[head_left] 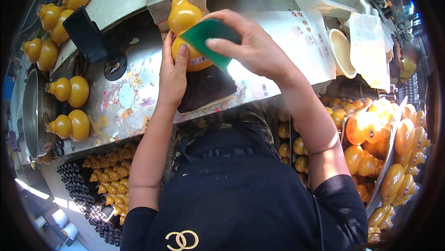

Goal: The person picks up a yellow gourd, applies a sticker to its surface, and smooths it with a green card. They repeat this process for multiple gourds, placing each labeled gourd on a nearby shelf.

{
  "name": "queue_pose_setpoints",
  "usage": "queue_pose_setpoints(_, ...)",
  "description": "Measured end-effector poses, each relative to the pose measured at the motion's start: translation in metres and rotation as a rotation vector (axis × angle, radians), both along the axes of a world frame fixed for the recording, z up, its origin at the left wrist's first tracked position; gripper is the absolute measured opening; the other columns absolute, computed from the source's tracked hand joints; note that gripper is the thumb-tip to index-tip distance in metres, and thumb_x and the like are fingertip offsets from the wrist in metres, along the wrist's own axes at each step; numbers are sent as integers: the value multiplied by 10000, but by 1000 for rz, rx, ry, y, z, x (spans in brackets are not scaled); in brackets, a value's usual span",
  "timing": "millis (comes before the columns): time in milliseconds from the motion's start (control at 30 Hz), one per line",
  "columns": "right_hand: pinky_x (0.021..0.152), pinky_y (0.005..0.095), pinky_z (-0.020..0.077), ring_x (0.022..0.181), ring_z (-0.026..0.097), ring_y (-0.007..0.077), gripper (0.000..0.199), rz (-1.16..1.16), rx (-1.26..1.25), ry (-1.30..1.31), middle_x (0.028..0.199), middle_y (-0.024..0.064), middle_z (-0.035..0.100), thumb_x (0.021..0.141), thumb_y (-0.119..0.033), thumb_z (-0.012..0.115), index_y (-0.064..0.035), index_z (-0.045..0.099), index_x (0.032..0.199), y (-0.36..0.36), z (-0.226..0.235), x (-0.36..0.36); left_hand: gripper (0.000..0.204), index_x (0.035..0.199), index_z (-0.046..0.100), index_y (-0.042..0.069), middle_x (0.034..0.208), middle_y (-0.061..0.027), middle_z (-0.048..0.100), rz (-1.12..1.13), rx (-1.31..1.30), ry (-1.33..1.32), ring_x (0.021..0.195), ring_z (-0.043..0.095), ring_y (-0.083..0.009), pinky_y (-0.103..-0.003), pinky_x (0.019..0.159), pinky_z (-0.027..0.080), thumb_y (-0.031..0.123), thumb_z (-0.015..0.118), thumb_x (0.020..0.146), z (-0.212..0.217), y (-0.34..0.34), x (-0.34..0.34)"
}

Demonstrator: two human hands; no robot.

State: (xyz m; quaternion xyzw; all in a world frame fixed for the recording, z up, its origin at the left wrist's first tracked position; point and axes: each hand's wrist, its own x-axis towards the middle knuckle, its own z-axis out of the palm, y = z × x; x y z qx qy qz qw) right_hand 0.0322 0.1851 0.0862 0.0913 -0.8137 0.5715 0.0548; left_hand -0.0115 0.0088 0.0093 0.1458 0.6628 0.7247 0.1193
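A yellow gourd-shaped bottle (182,18) lies on a dark cloth (204,89) on the metal worktable (125,98), its neck pointing away from me. My left hand (172,72) grips its lower bulb from the left side. My right hand (250,45) presses a green flat scraper pad (209,38) against the bottle's lower bulb, where a small white barcode label (198,60) sits.
More yellow gourd bottles (69,91) lie along the table's left edge, beside a black phone on a stand (87,35). Crates of bottles (380,144) stand at my right. Small gourds (111,177) fill trays below left. A cream bowl (341,52) and white sheets lie at the back right.
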Motion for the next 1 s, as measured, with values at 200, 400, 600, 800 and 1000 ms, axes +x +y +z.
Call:
queue_pose_setpoints(200, 834, 405, 500, 932, 636, 359, 416, -74, 346, -7, 992, 206, 640, 809, -264, 580, -7, 565, 1136, 2, 2, -21, 676, 1461, 243, 19, 1391, -140, 409, -32, 34, 50, 1299, 391, -198, -320, 1083, 295, 481, 400, 993, -1, -1, 0)
queue_pose_setpoints(400, 814, 361, 512, 890, 635, 277, 378, -74, 482, -38, 995, 178, 630, 844, -234, 582, -8, 548, 1146, 6, 5, -36, 610, 1458, 265, 23, 1403, -127, 395, -25, -2, 53, 1309, 374, -195, -321, 1108, 250, 439, 346, 1019, -1, -2, 1)
queue_pose_setpoints(600, 781, 396, 511, 870, 649, 330, 361, -282, 290, 243, 948, 193, 635, 836, -228, 603, -29, 535, 1129, -5, -7, -17, 622, 1443, 286, 17, 1396, -132, 404, -41, -36, 84, 1301, 386, -199, -322, 1098, 271, 460, 355, 1012, 0, -5, -6)
queue_pose_setpoints(800, 782, 392, 496, 877, 637, 361, 402, -414, 80, 141, 968, 212, 603, 905, -235, 596, -38, 415, 1206, -24, -44, 23, 657, 1403, 317, -22, 1350, -166, 454, -18, -60, 109, 1244, 456, -216, -322, 1039, 357, 452, 473, 975, -8, -1, -13)
queue_pose_setpoints(1000, 841, 344, 467, 940, 583, 250, 401, -427, -119, 95, 1030, 162, 564, 914, -230, 602, -24, 416, 1203, -22, -58, 25, 683, 1400, 314, -31, 1317, -170, 476, -7, -24, 59, 1216, 479, -225, -322, 1027, 366, 449, 511, 957, -6, -1, -12)
